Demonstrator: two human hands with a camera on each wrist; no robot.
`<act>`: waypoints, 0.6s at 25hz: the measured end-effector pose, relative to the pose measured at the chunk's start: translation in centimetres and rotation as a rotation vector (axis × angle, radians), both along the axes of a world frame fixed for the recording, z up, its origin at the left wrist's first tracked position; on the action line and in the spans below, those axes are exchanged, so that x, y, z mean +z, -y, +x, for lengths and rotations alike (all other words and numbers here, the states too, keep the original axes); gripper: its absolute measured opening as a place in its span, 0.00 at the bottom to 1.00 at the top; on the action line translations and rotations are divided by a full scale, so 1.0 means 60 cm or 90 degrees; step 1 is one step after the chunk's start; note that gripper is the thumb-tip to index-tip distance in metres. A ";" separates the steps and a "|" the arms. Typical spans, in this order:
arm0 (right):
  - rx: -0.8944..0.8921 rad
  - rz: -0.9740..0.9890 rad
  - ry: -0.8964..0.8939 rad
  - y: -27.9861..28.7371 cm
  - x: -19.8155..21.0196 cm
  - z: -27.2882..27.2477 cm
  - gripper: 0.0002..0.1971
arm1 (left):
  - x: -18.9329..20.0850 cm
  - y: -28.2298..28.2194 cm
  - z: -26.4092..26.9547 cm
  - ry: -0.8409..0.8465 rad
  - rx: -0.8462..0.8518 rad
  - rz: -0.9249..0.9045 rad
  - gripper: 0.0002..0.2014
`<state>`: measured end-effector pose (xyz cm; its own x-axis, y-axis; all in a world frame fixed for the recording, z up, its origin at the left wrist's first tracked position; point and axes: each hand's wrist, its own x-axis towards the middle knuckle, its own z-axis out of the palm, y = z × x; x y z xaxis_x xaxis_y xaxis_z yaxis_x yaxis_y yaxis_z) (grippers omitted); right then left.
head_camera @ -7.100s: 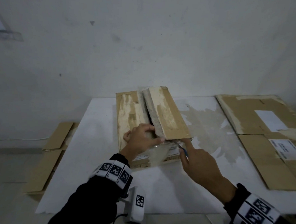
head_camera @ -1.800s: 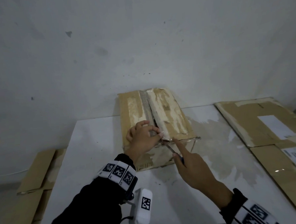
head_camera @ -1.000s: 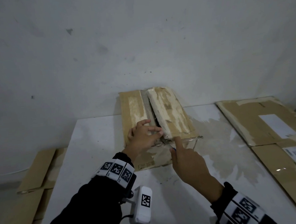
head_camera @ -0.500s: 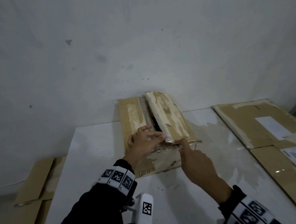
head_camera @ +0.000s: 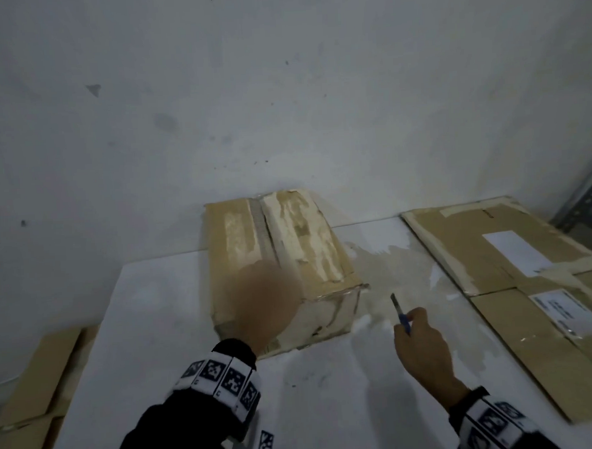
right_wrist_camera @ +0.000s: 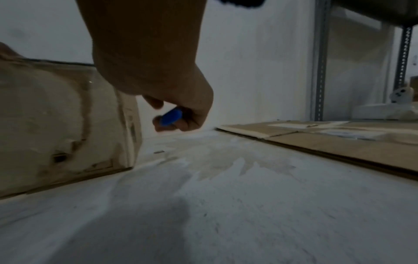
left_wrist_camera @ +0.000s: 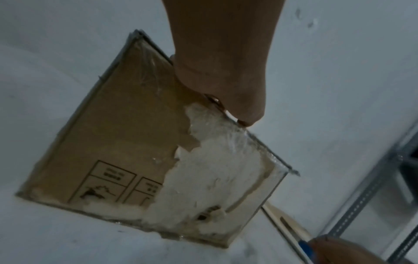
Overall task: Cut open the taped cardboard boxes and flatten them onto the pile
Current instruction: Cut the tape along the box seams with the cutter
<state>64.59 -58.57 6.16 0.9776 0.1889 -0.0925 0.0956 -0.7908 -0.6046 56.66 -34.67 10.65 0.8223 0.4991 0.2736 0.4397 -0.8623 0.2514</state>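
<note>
Worn brown taped cardboard box (head_camera: 282, 259) sits mid white counter (head_camera: 161, 300) by wall. Left hand (head_camera: 262, 303) grips its near top edge. Right hand (head_camera: 421, 346) pinches blue-handled cutter (head_camera: 400, 313), blade bare, clear of box. Risk: box slides, blade nicks steadying fingers.

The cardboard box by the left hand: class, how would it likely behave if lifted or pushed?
The cardboard box probably slides rather than tips: it sits broad and low on the table. Its torn, peeling face suggests weakened, easily dented walls. Glossy tape may make it slippery.
</note>
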 end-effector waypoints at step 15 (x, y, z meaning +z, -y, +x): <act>0.297 0.317 0.015 -0.066 0.029 0.137 0.29 | -0.006 0.011 -0.004 0.019 0.038 -0.016 0.29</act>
